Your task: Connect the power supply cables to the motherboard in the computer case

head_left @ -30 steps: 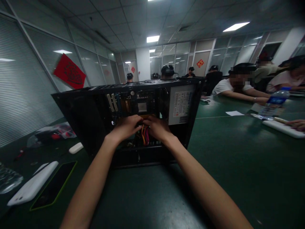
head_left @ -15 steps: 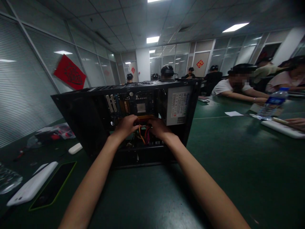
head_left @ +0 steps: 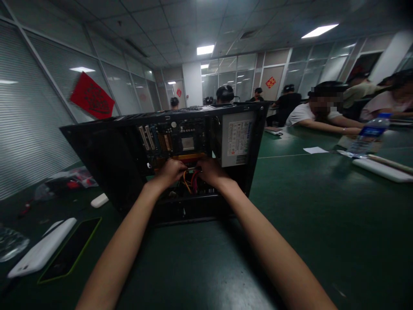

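An open black computer case stands on the green table in front of me. Inside it are a motherboard with slots and a silver-labelled power supply. Both hands reach into the case below the orange-brown slots. My left hand has its fingers closed and curled inward. Facing it, my right hand is also closed, its fingertips close to the left ones. Between them hang yellow and red cables. Whatever the fingertips grip is too small and dark to make out.
Left on the table lie a white power bank-like block, a dark phone with a green edge, a clear bottle and plastic bags. To the right are a water bottle, white paper and seated people.
The view has shifted slightly, so the case appears a little further left and higher. Both hands stay at the slots, with the left wrist slightly lower relative to the case.
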`<action>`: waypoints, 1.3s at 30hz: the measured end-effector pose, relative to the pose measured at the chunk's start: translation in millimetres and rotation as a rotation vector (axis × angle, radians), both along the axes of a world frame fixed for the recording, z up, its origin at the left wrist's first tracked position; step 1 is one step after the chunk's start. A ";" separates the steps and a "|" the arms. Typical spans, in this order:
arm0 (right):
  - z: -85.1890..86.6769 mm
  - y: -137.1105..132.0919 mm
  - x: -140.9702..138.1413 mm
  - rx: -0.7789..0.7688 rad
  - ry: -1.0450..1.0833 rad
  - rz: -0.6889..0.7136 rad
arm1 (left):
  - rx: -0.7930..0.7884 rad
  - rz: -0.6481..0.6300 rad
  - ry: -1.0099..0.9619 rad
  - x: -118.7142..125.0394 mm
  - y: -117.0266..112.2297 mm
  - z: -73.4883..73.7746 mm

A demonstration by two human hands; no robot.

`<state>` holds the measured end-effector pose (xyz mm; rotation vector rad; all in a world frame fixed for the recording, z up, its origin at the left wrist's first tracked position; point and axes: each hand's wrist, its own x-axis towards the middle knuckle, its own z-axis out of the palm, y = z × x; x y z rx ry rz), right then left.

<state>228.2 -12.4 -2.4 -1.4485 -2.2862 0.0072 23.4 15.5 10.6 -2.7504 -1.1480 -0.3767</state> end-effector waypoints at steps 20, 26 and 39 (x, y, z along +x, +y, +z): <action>5.0 -4.7 0.2 -0.032 0.019 0.029 | 0.033 0.228 0.008 10.1 -11.1 5.0; 6.7 -6.2 0.0 -0.040 0.009 0.020 | 0.033 0.262 0.030 13.1 -14.6 5.8; 0.6 -15.4 -6.4 0.036 -0.024 0.096 | 0.058 0.407 0.138 27.8 -29.3 6.3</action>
